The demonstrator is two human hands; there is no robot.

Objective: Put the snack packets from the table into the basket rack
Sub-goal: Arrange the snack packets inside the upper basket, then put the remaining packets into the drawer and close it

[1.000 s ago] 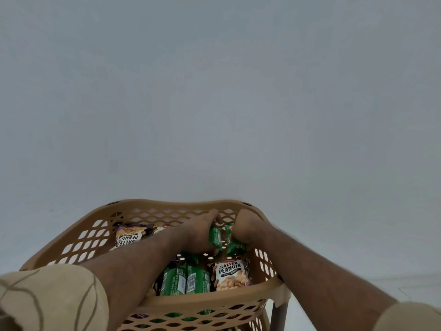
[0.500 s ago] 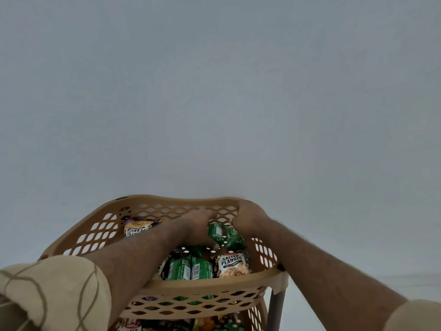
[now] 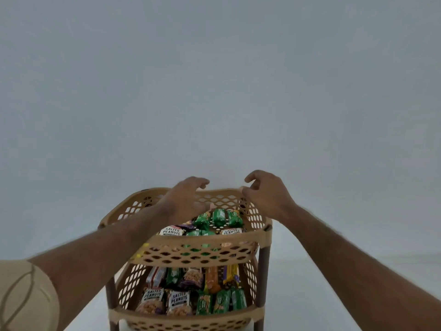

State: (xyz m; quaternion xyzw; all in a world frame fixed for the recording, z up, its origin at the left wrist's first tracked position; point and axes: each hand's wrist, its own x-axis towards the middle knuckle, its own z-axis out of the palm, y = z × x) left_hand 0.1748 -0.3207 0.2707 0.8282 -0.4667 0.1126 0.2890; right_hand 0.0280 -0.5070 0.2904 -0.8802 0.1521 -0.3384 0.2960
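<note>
A tan plastic basket rack (image 3: 198, 253) with two lattice tiers on brown posts stands in front of me. Its top basket holds green snack packets (image 3: 219, 218) and salted peanuts packets (image 3: 171, 231). The lower basket (image 3: 186, 317) is packed with more peanut packets (image 3: 181, 300), green packets and orange and yellow ones. My left hand (image 3: 188, 198) hovers over the top basket's far side, fingers apart, holding nothing. My right hand (image 3: 263, 193) is raised above the far right rim, fingers curled loosely and empty.
A plain pale grey wall fills the view behind the rack. A pale floor shows on both sides of the rack. No table is in sight.
Both hands have let go of the green packets and risen out of the top basket. The view has pulled back, so the lower basket now shows.
</note>
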